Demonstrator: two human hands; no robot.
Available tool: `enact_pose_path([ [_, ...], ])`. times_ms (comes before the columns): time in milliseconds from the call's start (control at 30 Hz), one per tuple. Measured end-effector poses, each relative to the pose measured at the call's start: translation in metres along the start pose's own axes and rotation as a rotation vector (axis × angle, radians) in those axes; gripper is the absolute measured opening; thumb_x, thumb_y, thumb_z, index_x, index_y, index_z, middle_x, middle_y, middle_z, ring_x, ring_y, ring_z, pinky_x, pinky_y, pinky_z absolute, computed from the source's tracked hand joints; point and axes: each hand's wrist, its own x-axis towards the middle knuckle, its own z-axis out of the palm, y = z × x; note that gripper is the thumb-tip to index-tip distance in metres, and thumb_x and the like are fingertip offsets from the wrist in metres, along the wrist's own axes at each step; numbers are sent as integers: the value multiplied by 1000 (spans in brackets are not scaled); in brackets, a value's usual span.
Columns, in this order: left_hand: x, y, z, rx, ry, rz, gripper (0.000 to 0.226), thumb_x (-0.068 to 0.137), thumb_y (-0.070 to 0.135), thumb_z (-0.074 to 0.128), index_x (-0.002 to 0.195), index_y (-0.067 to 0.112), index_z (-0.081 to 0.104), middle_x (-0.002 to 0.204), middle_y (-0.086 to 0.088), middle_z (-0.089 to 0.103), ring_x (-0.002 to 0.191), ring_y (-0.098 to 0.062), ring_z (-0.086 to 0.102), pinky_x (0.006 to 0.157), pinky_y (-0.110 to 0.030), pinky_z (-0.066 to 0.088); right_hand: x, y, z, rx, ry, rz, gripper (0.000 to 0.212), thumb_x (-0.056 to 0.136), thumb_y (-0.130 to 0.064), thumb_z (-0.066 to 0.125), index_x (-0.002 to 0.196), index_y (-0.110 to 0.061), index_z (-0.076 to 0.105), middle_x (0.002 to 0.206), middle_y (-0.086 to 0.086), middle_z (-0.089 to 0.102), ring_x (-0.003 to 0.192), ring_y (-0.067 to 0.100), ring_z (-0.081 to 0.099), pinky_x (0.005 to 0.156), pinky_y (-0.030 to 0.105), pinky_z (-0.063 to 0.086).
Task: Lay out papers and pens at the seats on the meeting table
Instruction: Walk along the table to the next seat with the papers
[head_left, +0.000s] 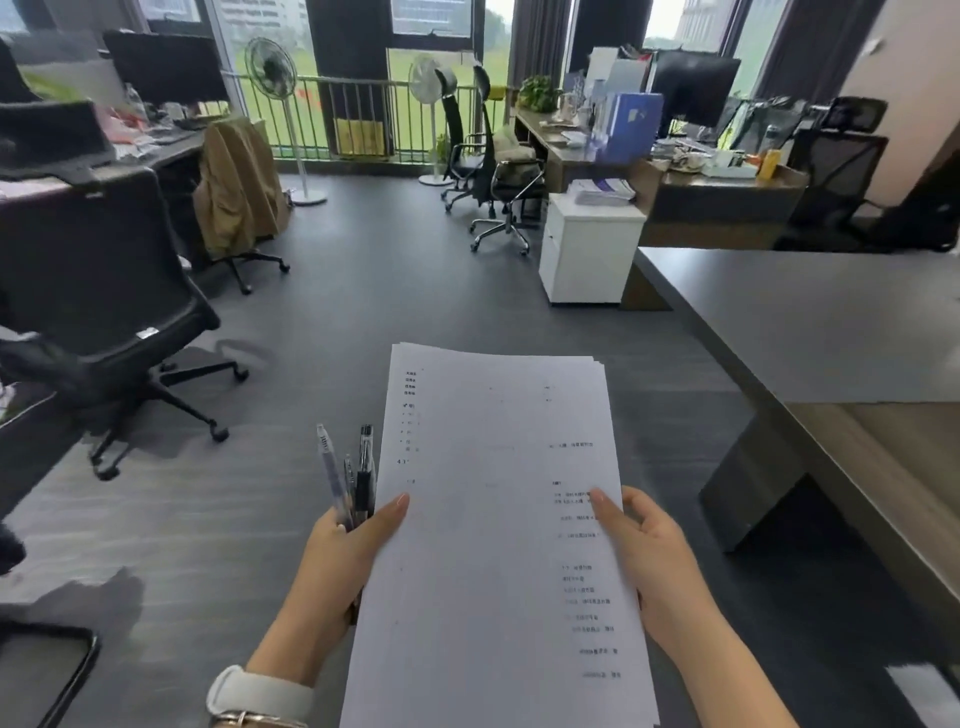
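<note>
This was an open-plan office: black swivel chairs (109, 291) on castors stood on a grey floor (395, 291) beside work tables crowded with dark monitors (693, 88), blue binders (631, 122) and loose clutter. A white drawer cabinet (589, 249) carried a pile of documents, two pedestal fans (272, 70) stood before tall windows with a railing, and a jacket (236, 182) hung over one chair back. On the right ran a long grey meeting table (810, 322), its top bare
</note>
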Motion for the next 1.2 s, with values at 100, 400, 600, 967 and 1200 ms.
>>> enact_pose_path([
  [100,99,48,29,-4,-46,-15,26,95,14,70,117,0,72,78,-5,84,65,-21,79,61,-33,67,88,-42,18,34,44,17,20,88,-26,60,102,-12,64,91,9,76,86,31,72,71,41,59],
  [400,354,128,144,16,-133,-49,10,97,12,67,103,8,74,75,-1,85,63,-16,81,57,-28,67,341,-117,25,23,153,-9,18,88,-24,60,100,-11,63,79,5,76,61,16,72,46,25,55],
  [600,538,189,245,13,-189,-43,9,98,12,66,100,9,73,73,-2,84,60,-16,80,52,-28,66,539,-174,15,81,162,-45,16,89,-23,59,100,-12,64,82,5,76,66,18,73,50,26,56],
  [967,855,295,440,74,-284,-83,15,97,14,67,107,7,75,89,-8,86,68,-20,81,58,-31,68,879,-295,-27,130,274,-37,16,88,-22,60,101,-12,63,88,9,76,75,25,73,59,33,58],
  [1200,1074,360,600,157,-454,-87,10,96,15,68,100,10,75,79,-3,85,65,-18,81,54,-29,66,1101,-365,-70,187,446,-69,18,89,-20,59,102,-8,63,88,10,76,73,23,73,61,35,60],
])
